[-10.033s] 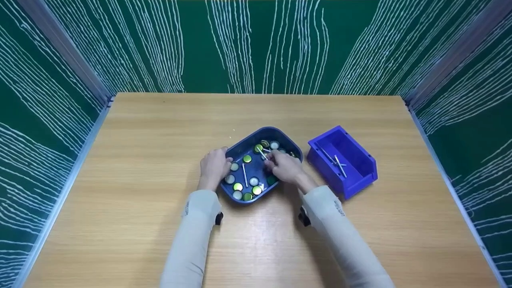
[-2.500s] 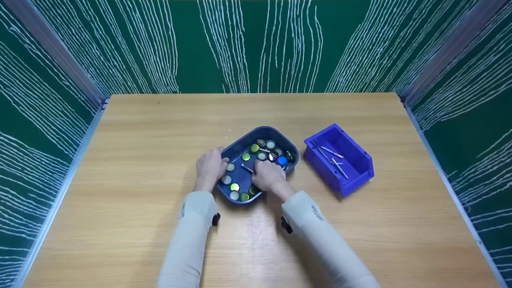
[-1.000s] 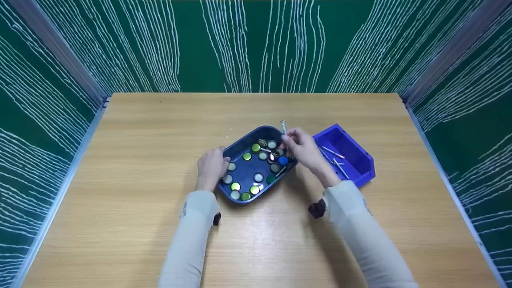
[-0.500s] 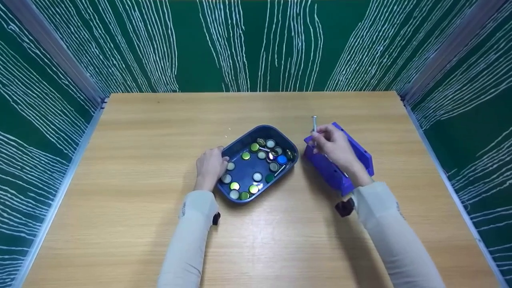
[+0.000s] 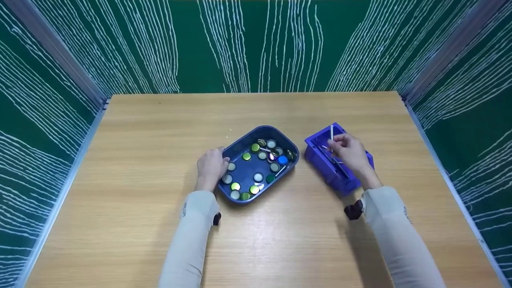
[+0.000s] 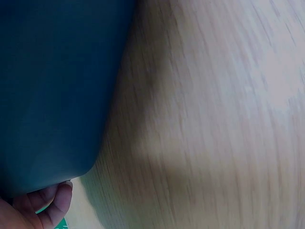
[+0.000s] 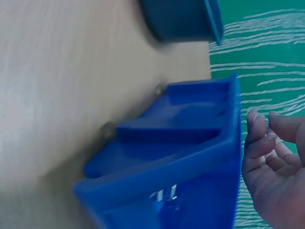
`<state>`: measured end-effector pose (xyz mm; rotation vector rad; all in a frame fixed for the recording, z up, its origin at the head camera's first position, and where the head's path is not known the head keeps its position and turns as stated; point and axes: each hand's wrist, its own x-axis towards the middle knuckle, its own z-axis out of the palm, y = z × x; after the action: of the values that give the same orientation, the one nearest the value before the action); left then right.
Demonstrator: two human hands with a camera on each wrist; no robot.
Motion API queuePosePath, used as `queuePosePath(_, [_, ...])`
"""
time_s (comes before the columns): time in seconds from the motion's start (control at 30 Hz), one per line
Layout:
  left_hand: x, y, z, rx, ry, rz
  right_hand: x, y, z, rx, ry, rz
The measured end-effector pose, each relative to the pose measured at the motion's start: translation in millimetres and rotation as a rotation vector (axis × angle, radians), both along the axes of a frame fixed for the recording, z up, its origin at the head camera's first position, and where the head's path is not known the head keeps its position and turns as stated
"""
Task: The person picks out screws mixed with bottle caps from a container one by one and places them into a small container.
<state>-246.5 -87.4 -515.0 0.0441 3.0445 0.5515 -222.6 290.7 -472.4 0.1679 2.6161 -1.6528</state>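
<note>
In the head view my left hand grips the left rim of a dark blue tray; the left wrist view shows curled fingers at the tray's wall. Bottle caps, such as a blue cap, lie in the tray with a silver bolt. My right hand pinches another bolt, upright over the purple bin. Several bolts lie inside the bin, partly hidden by the hand. In the right wrist view the right hand is beside the bin; the pinched bolt is unclear there.
Both containers stand apart on a wooden table. Green walls with white wavy lines enclose its back and sides. Tiny pale specks lie behind the tray.
My right hand took a bolt from the middle of the tray, lifted it and carried it right, over the bin. My left hand has stayed on the tray's rim.
</note>
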Motion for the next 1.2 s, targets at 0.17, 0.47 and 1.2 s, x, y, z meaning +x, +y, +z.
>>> queuePosePath(0.17, [-0.9, 0, -0.6, -0.003, -0.017, 0.004, -0.6, 8, -14.8, 0.056, -0.028, -0.024])
queuePosePath(0.47, [-0.9, 0, -1.4, 0.010, -0.024, 0.014, -0.8, 8, -30.9, 0.179, -0.114, -0.096])
queuePosePath(1.2, [0.0, 1, -0.6, 0.024, 0.005, 0.014, -2.9, 3, -18.2, 0.090, -0.121, -0.106])
